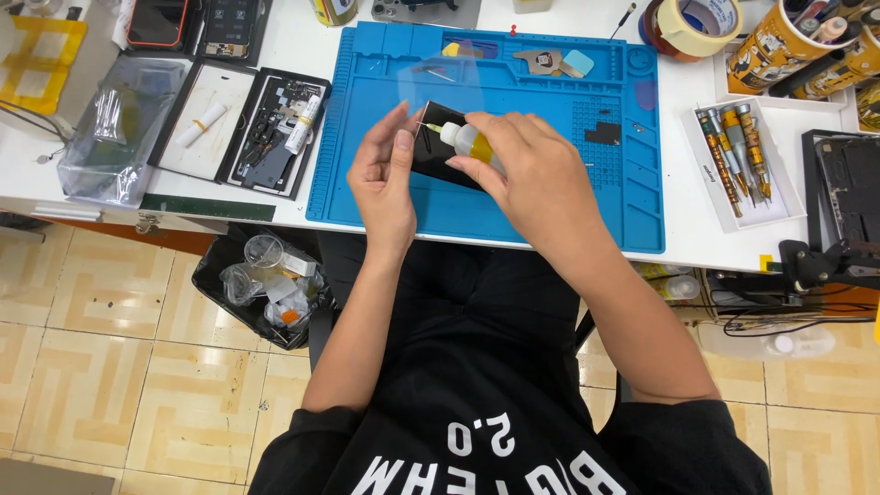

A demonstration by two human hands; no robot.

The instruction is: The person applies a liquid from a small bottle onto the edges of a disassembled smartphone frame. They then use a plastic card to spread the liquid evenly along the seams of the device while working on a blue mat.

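My right hand (532, 179) grips a small clear dropper bottle (466, 140) of yellow liquid, its thin needle tip pointing left. My left hand (385, 179) holds the left edge of a black flat phone-like device (437, 156), thumb and fingertips close to the needle tip. The device sits tilted over the blue silicone work mat (550, 220). Most of the device is hidden behind both hands.
Left of the mat lie a black tray of parts (275, 137), a white-lined tray (206, 119) and a plastic bag (119, 128). A white tray of screwdrivers (738, 160) sits at the right, tape rolls (692, 23) at the back. A bin (266, 284) stands under the table edge.
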